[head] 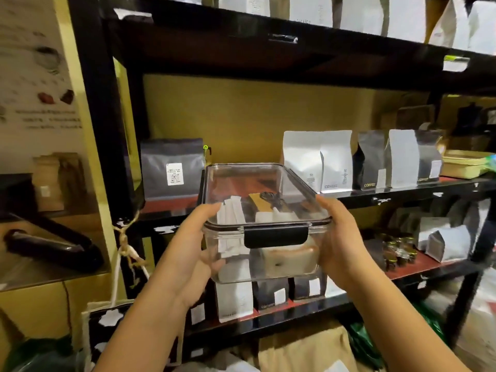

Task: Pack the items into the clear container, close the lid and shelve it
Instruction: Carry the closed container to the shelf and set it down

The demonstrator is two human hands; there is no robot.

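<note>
Fingers point(212, 209) of the left hand point(188, 248) curl over the near left corner of the clear container point(264, 210), the thumb lying on the lid and the rest wrapped under the base, seen through the plastic. On the other side the right hand point(342, 241) clasps the near right corner in the same way, its thumb on the lid's rim. Both hands are closed on the container and carry it in the air in front of the black shelf unit point(112, 130), level with the middle shelf and partly over its front edge.

Its lid point(257, 181) is on, and the black clasp point(276, 235) on the near side is folded down against the wall. Inside lie white paper sachets point(230, 210), a brown packet point(259, 201) and a tan object at the bottom that is too blurred to name.

Behind the container, on the middle shelf, a grey bag point(171, 167) stands at the left and white coffee bags point(318, 159) at the right, with a gap between them. Further right stand more grey and white bags point(400, 158) and a pale yellow tray point(464, 163). Lower shelves hold dark and white bags point(234, 299) and small jars point(397, 252). A cloth tote point(107, 326) hangs by a rope at the left post.
</note>
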